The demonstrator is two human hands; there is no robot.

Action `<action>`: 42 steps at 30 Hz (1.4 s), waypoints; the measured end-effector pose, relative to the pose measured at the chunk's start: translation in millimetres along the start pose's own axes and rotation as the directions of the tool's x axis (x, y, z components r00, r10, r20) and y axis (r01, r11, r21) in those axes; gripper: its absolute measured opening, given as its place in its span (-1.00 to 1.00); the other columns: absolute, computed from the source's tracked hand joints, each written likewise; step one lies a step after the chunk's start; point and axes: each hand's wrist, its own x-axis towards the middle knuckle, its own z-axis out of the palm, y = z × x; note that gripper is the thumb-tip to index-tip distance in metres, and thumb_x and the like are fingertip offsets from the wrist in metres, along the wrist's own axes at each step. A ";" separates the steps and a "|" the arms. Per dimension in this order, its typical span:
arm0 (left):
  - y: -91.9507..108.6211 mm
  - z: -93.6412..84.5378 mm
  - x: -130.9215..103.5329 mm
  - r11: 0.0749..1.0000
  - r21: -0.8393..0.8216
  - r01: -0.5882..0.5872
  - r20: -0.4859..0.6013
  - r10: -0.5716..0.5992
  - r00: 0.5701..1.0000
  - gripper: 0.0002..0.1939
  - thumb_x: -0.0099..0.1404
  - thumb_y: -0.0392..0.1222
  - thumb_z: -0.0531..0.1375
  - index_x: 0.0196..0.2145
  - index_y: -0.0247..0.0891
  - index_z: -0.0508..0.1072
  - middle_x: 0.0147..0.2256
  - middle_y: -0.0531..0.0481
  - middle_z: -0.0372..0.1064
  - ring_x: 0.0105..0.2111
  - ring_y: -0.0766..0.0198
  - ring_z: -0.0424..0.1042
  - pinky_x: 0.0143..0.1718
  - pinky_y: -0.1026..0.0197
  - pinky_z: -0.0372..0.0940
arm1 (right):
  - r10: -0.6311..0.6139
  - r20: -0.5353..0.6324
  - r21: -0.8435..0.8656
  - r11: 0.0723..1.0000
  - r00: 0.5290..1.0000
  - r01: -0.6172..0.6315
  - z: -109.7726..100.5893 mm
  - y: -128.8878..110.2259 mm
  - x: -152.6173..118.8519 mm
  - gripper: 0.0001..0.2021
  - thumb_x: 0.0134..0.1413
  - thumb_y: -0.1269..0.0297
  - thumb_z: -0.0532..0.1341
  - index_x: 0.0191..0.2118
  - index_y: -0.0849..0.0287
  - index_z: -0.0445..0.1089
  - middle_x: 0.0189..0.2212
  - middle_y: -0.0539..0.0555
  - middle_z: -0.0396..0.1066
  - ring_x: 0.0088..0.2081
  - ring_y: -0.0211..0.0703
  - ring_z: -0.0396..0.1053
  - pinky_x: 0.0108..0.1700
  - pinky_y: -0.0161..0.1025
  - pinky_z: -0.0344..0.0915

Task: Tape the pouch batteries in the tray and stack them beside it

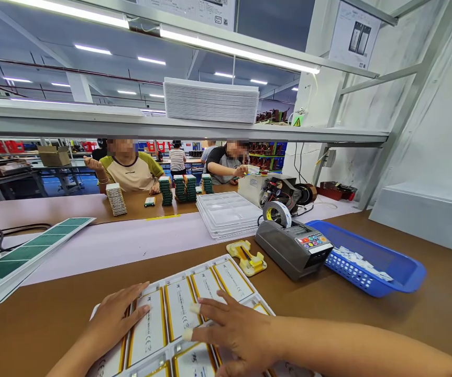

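Note:
A white tray (165,344) lies on the brown bench in front of me. Its compartments hold several flat white battery packs (179,310) with yellow-taped edges and printed text. My left hand (113,314) rests at the tray's left side, fingers stretched over a pack and the rim. Over the middle of the tray, my right hand (235,330) is spread with the palm down, pale covers on two of its fingertips. Neither hand grips anything. Part of the front row is hidden under my right hand and forearm.
Beyond the tray lie a cream fixture (246,257) and a grey tape dispenser (292,246). A blue basket (400,272) with small white pieces stands right. Stacked empty trays (228,212) and green-panelled sheets (33,251) lie farther off. Two people (131,170) sit opposite, under a shelf (194,131).

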 end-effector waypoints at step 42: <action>-5.1 5.8 -3.7 0.998 -0.067 -0.018 -0.013 0.018 1.000 -0.44 0.12 0.20 -0.04 0.04 0.01 0.23 0.05 0.07 0.21 0.07 0.10 0.15 0.08 0.04 0.03 | -0.118 0.040 -0.088 0.989 0.992 0.121 29.0 -9.8 15.5 -0.47 0.11 0.03 -0.05 0.19 -0.04 -0.13 0.20 0.16 -0.10 0.22 -0.06 -0.26 0.13 0.17 -0.22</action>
